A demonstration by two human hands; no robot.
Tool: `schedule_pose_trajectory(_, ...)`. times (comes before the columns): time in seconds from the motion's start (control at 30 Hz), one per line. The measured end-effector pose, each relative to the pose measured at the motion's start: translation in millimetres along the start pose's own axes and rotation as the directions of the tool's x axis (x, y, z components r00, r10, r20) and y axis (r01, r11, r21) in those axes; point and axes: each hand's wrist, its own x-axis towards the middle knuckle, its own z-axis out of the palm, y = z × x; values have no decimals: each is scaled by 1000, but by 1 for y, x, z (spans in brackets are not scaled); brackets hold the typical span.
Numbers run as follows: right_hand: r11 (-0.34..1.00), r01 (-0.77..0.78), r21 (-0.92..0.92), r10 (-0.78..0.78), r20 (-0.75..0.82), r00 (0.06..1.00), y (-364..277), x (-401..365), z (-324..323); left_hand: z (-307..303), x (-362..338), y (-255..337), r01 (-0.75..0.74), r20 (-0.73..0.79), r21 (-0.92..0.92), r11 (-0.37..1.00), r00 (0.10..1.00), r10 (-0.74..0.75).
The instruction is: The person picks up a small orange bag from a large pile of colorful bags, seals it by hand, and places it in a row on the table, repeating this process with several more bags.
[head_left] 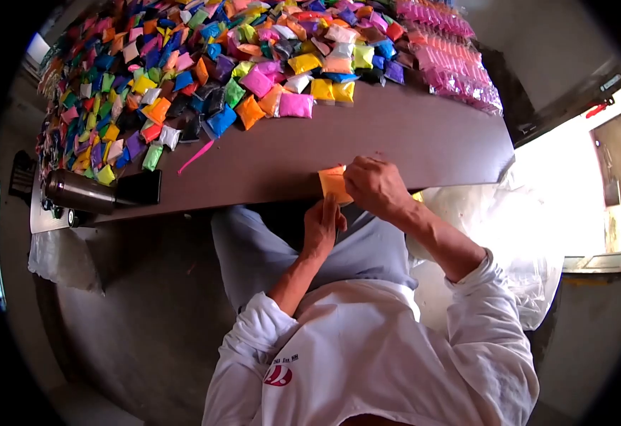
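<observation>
A small orange packet (332, 183) is held up at the table's front edge, over my lap. My left hand (319, 228) grips it from below, with fingers pressed against its lower part. At the packet's right edge, my right hand (378, 186) is closed with its knuckles up, pinching that side. Its fingertips are partly hidden by the hand itself. Beyond the hands, a pink packet (296, 106) and yellow packets (322, 89) lie at the near edge of a big heap of coloured packets (253, 42).
The brown table (395, 128) carries a bundle of pink clear-plastic packaging (456, 64) at the back right. A dark cylinder (79, 192) and a black flat object (138, 189) lie at the left front edge. A pink strip (195, 157) lies near the heap. Clear plastic bags (530, 263) hang at the right.
</observation>
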Motion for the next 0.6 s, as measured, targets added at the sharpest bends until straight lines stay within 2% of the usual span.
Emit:
schedule_pose_trajectory(0.07,997,33,-76,-30,35,999,20,-4,10,4,0,3,-62,2,15,998,998,62)
schedule_pose_trajectory(0.13,989,-33,-147,30,-22,999,39,6,0,4,-2,3,-51,-1,42,998,999,51)
schedule_pose_trajectory(0.17,987,-113,-117,113,-1,994,38,8,-6,2,-5,0,-20,-10,58,998,1000,20)
schedule_pose_trajectory(0.2,988,-98,-121,97,-9,995,31,16,-11,1,1,-1,-5,-23,74,997,1000,7)
schedule_pose_trajectory(0.27,996,83,-22,-83,13,996,6,6,-6,-2,-3,-5,21,2,8,1000,1000,-21)
schedule_pose_trajectory(0.3,993,102,-59,-97,89,991,8,0,2,0,-4,-2,11,1,18,1000,1000,-11)
schedule_pose_trajectory(0.4,989,67,-130,-63,41,997,35,9,3,4,2,6,-10,-11,24,1000,1000,11)
schedule_pose_trajectory(0.47,996,36,-78,-36,11,999,37,9,1,2,0,5,-6,-22,50,999,1000,7)
schedule_pose_trajectory(0.53,999,46,27,-47,48,998,17,11,-7,-3,4,5,-18,-4,64,998,1000,18)
schedule_pose_trajectory(0.6,997,61,39,-63,46,997,14,3,3,-3,-3,1,4,15,75,997,1000,-5)
